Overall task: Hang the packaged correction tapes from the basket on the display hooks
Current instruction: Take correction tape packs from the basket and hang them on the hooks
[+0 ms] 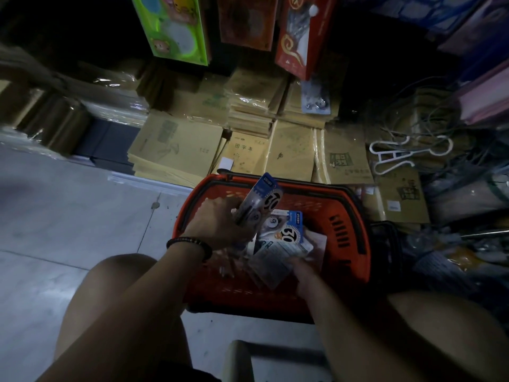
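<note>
Hands work inside an orange basket [355, 216] that stands on the pale tiled floor [68, 202] between the person's bare knees. The left hand [220, 224], with a dark bead bracelet [190, 244] on its wrist, curls its fingers round a packaged correction tape [261, 199]. It holds the pack tilted, the blue card with a large "30" pointing away from the palm toward the basket's far rim. Just right of that hand and lower in the basket, a second pack [293, 230] with the same blue card lies on a loose heap of further packs. The right hand [303, 274] reaches into the near side of the basket, fingertips against the edge of a back-up pack [275, 260]. Blur hides whether it grips that pack or only touches it. Beyond both hands, past the basket, stacks of brown wrapped notebooks [176, 150] lie on the floor. Farther right of the right hand, a white plastic hanger [385, 155] rests on more stacks.
</note>
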A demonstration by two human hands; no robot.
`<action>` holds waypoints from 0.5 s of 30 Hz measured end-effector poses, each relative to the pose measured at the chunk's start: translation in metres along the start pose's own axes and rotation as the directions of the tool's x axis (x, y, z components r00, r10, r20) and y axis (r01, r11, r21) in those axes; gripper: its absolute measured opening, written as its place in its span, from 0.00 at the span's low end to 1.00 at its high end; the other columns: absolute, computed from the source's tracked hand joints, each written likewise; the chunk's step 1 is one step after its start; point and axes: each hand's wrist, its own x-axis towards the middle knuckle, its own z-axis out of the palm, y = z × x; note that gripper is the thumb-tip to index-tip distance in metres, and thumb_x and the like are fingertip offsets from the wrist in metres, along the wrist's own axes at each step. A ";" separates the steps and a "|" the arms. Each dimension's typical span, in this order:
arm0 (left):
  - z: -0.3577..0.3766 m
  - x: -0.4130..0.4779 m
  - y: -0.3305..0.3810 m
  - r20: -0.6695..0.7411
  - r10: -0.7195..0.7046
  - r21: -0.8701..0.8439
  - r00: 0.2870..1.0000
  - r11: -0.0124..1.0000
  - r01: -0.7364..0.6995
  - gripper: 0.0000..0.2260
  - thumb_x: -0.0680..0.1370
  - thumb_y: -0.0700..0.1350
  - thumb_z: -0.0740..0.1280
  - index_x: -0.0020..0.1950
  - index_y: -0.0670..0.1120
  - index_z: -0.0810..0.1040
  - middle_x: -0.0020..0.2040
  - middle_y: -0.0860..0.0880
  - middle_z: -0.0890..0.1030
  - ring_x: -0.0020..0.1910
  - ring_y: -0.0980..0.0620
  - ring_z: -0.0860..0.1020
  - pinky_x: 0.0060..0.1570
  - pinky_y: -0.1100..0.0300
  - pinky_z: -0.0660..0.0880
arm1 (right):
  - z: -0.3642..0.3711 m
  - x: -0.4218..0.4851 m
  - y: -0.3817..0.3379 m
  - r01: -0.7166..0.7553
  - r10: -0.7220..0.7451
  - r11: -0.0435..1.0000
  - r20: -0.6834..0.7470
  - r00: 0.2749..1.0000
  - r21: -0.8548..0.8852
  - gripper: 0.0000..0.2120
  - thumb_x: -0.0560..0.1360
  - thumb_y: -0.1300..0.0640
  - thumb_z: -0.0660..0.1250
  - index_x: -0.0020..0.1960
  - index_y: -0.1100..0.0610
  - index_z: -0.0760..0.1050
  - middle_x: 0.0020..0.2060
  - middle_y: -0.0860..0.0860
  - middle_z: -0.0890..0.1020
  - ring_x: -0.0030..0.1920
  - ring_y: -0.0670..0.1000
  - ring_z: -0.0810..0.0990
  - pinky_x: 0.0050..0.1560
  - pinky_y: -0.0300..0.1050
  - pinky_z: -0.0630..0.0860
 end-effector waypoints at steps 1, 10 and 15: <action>0.000 0.001 -0.001 0.008 -0.002 0.004 1.000 1.000 0.002 0.15 0.72 0.53 0.79 0.55 0.51 0.83 0.48 0.52 0.86 0.49 0.50 0.85 0.52 0.48 0.84 | 0.003 0.006 0.001 -0.020 0.020 1.000 0.011 1.000 0.008 0.30 0.62 0.57 0.81 0.63 0.50 0.81 0.56 0.56 0.87 0.58 0.61 0.85 0.58 0.65 0.83; 0.004 0.001 0.000 0.013 0.000 0.026 1.000 1.000 -0.001 0.16 0.75 0.53 0.78 0.60 0.49 0.83 0.54 0.48 0.87 0.52 0.48 0.84 0.54 0.49 0.83 | 0.029 -0.084 -0.030 -0.021 0.020 0.999 0.010 1.000 0.031 0.16 0.75 0.50 0.74 0.60 0.55 0.80 0.54 0.60 0.87 0.56 0.63 0.85 0.62 0.63 0.81; 0.004 -0.008 0.007 0.021 -0.038 -0.046 0.999 0.998 0.039 0.14 0.78 0.52 0.74 0.61 0.49 0.81 0.55 0.45 0.86 0.55 0.44 0.83 0.57 0.47 0.82 | 0.018 -0.110 -0.028 0.206 -0.202 0.972 -0.053 0.978 0.116 0.26 0.63 0.40 0.73 0.57 0.52 0.82 0.52 0.56 0.87 0.51 0.60 0.86 0.53 0.59 0.84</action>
